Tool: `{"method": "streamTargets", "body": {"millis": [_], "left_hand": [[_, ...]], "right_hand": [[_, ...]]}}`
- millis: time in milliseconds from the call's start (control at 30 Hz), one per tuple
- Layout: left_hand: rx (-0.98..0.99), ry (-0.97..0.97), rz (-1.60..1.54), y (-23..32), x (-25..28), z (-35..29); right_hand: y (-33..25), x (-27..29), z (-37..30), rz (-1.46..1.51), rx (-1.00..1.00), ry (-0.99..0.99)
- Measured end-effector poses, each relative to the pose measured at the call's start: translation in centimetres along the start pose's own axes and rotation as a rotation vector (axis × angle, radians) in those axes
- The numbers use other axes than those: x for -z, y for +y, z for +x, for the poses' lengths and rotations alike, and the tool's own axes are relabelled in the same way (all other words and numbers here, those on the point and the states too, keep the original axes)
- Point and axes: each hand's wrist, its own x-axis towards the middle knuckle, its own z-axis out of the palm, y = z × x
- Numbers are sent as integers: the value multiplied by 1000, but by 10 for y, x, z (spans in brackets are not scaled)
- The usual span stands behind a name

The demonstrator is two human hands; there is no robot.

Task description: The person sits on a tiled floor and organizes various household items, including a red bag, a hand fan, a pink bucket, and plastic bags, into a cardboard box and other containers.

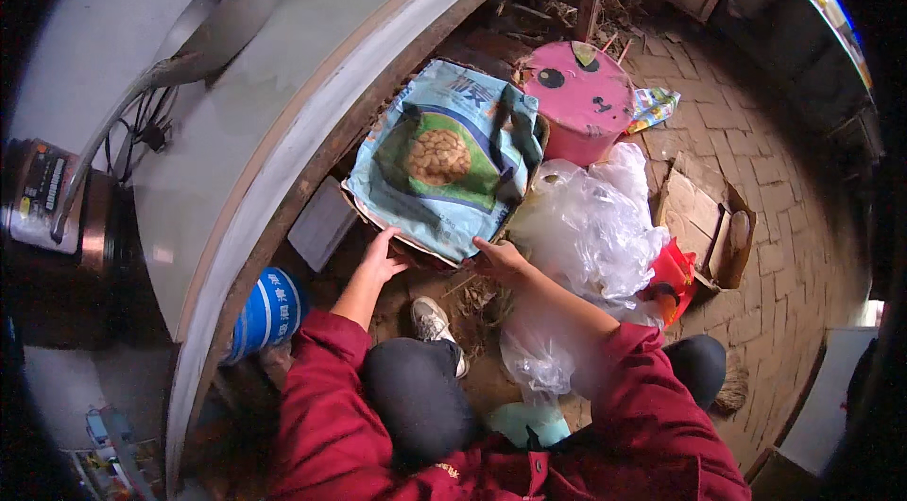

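A light-blue printed sack point(455, 217) with a picture of pale round nuts or beans lies flat over a brown-rimmed box point(545, 134), whose inside it hides. My left hand point(380, 260) grasps the box's near edge toward the left corner, thumb apart from the fingers. At the near right corner, my right hand point(503, 260) holds the same edge, its thumb against the sack; its other fingers are partly hidden. Clear plastic bags point(595, 227) are heaped right beside my right forearm.
Behind the box stands a pink round stool point(578, 95) with a cartoon face. An opened cardboard carton point(701, 217) and a red bag point(673, 279) lie to the right on the brick floor. A pale counter edge point(283, 146) overhangs at left, above a blue bucket point(269, 312).
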Motion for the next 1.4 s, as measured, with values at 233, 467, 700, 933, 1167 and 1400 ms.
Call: {"method": "streamTargets", "body": {"millis": [233,467,700,933,1167,1400], "left_hand": [[-1221,691,605,109,14,61],[-516,165,653,210,-75,127],[-683,422,215,241,-28,181],[-1208,112,-166,173,-42,23],[-892,-109,136,49,-65,-49],[-683,-146,195,-17,-41,-33]], "right_hand": [[-26,10,14,-387,135,346],[-11,31,32,-639,259,470],[-21,7,19,-663,244,424],[-25,22,21,-646,217,361],[-22,28,24,-620,256,374],[-35,32,20,-655,210,402]]}}
